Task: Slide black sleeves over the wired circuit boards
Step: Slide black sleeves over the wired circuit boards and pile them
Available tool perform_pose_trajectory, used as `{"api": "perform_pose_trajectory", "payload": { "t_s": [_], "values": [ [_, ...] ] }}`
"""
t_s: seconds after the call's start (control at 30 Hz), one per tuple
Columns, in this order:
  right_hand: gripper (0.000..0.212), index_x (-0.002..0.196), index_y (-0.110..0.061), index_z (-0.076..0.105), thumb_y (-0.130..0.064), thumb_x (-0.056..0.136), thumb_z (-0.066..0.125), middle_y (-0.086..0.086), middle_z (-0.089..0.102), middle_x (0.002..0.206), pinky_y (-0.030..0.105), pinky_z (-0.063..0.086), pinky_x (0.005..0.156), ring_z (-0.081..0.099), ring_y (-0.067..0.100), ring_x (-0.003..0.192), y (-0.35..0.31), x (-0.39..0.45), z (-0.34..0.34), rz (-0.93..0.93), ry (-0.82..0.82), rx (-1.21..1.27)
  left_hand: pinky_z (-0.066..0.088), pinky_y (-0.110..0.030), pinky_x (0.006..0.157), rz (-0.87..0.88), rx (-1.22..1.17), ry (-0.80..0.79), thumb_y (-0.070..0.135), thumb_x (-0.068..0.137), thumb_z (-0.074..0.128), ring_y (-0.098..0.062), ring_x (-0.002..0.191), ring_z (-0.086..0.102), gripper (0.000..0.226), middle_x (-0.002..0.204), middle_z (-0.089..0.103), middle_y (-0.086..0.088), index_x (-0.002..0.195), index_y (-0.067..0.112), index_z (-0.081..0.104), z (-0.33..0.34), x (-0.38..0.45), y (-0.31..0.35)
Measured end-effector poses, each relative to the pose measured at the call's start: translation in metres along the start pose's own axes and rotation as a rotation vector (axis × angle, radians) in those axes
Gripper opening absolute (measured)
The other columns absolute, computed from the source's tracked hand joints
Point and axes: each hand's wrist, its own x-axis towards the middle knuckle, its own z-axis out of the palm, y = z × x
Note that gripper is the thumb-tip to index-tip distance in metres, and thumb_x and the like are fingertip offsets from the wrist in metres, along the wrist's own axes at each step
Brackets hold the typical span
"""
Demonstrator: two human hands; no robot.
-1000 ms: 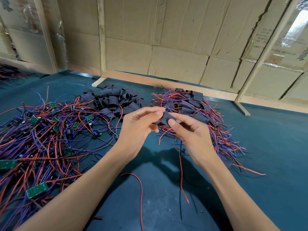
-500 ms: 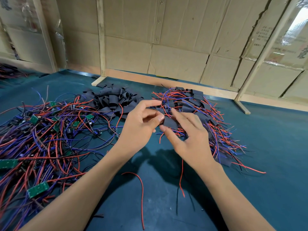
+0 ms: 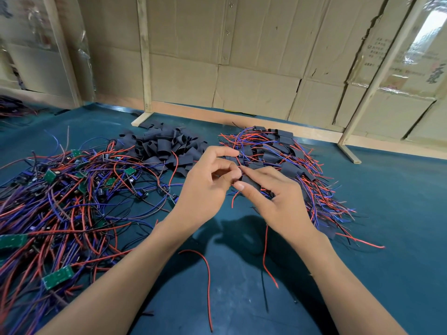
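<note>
My left hand (image 3: 208, 187) and my right hand (image 3: 278, 199) meet above the green mat, just in front of the pile of sleeved boards (image 3: 292, 163). My right thumb and fingers pinch a black sleeve (image 3: 250, 181) with a board inside that I cannot see. My left thumb and curled fingers pinch the sleeve's left end, where a red wire (image 3: 238, 163) comes out. More red and black wires (image 3: 266, 257) hang below my right wrist. A heap of loose black sleeves (image 3: 164, 146) lies beyond my left hand. Bare green boards with tangled wires (image 3: 60, 201) fill the left.
A loose red wire (image 3: 205, 267) lies on the mat (image 3: 399, 213) between my forearms. Cardboard walls on wooden frames (image 3: 145, 68) close off the back. Another wire bundle (image 3: 12, 108) shows at the far left edge.
Both hands have drifted slightly away from me toward the sleeved pile while working the sleeve. My right hand has turned over the sleeve and my left index finger has lifted.
</note>
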Motion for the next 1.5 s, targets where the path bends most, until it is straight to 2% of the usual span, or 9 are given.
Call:
{"api": "perform_pose_trajectory", "payload": {
  "t_s": [0.2,0.37,0.5,0.7,0.93,1.13,1.27,1.37,1.5],
  "values": [
    [0.043,0.117,-0.008,0.075,-0.04,0.091,0.067,0.0,0.07,0.095,0.033,0.049,0.084,0.059,0.012,0.087,0.012,0.001,-0.004,-0.084,-0.003,-0.224,0.057,-0.032,0.069,0.081,-0.242,0.12,-0.008,0.101,0.045,-0.02,0.08,0.069,0.022,0.084,0.055,-0.005,0.111,0.011,0.052,-0.006,0.008,0.003],
    [0.048,0.124,-0.021,0.072,-0.044,0.082,0.074,-0.015,0.069,0.092,0.018,0.044,0.081,0.059,0.007,0.083,0.012,0.003,-0.004,0.165,-0.094,0.046,0.057,-0.038,0.076,-0.102,-0.691,0.179,0.0,0.1,0.051,-0.027,0.085,0.07,0.019,0.086,0.061,-0.005,0.116,0.011,0.056,-0.022,0.016,0.004],
    [0.04,0.117,-0.03,0.073,-0.049,0.081,0.073,-0.023,0.067,0.092,0.01,0.041,0.08,0.059,-0.002,0.082,0.009,0.001,0.002,0.182,-0.114,0.124,0.058,-0.044,0.079,-0.253,-0.942,0.085,0.003,0.101,0.05,-0.025,0.082,0.068,0.017,0.087,0.057,-0.008,0.114,0.013,0.056,-0.028,0.017,0.003],
    [0.032,0.11,-0.019,0.063,-0.041,0.086,0.066,0.001,0.078,0.093,0.041,0.055,0.089,0.074,0.023,0.088,0.002,0.001,0.007,0.307,-0.062,0.336,0.057,-0.05,0.084,-0.324,-1.174,0.011,0.003,0.09,0.057,-0.022,0.08,0.066,0.019,0.081,0.053,-0.006,0.104,0.016,0.06,-0.028,0.018,0.003],
    [0.033,0.097,-0.005,0.07,-0.037,0.088,0.07,0.024,0.072,0.089,0.048,0.057,0.075,0.07,0.038,0.076,-0.005,0.007,-0.003,0.537,-0.209,0.774,0.059,-0.051,0.079,-0.38,-1.286,0.075,-0.003,0.085,0.058,-0.026,0.078,0.068,0.029,0.084,0.054,-0.01,0.11,0.009,0.052,-0.024,0.018,0.002],
    [0.029,0.106,-0.001,0.071,-0.026,0.092,0.065,0.024,0.072,0.094,0.043,0.061,0.072,0.07,0.039,0.08,-0.011,0.009,-0.005,0.65,-0.248,1.023,0.06,-0.052,0.073,-0.385,-1.329,0.193,-0.01,0.079,0.056,-0.028,0.073,0.069,0.037,0.085,0.049,-0.012,0.111,0.008,0.049,-0.024,0.019,0.002],
    [0.032,0.109,0.003,0.068,-0.024,0.091,0.066,0.021,0.071,0.089,0.041,0.06,0.069,0.072,0.033,0.072,-0.014,0.009,-0.003,0.732,-0.209,1.093,0.061,-0.054,0.07,-0.442,-1.337,0.285,-0.015,0.094,0.044,-0.03,0.066,0.069,0.027,0.076,0.054,-0.014,0.111,0.005,0.052,-0.02,0.02,0.002],
    [0.023,0.09,-0.005,0.077,-0.027,0.084,0.074,0.013,0.071,0.084,0.032,0.06,0.063,0.071,0.021,0.066,-0.016,0.011,-0.003,0.892,-0.177,1.097,0.062,-0.049,0.074,-0.472,-1.285,0.407,-0.016,0.098,0.04,-0.028,0.071,0.067,0.026,0.07,0.054,-0.012,0.111,0.004,0.051,-0.02,0.023,-0.001],
    [0.029,0.092,-0.005,0.072,-0.027,0.075,0.079,0.01,0.072,0.085,0.027,0.059,0.058,0.071,0.016,0.064,-0.017,0.012,-0.002,1.065,-0.216,1.129,0.063,-0.044,0.071,-0.481,-1.113,0.47,-0.013,0.099,0.044,-0.027,0.076,0.066,0.02,0.082,0.053,-0.015,0.111,0.001,0.051,-0.023,0.025,-0.006]
  ]
}}
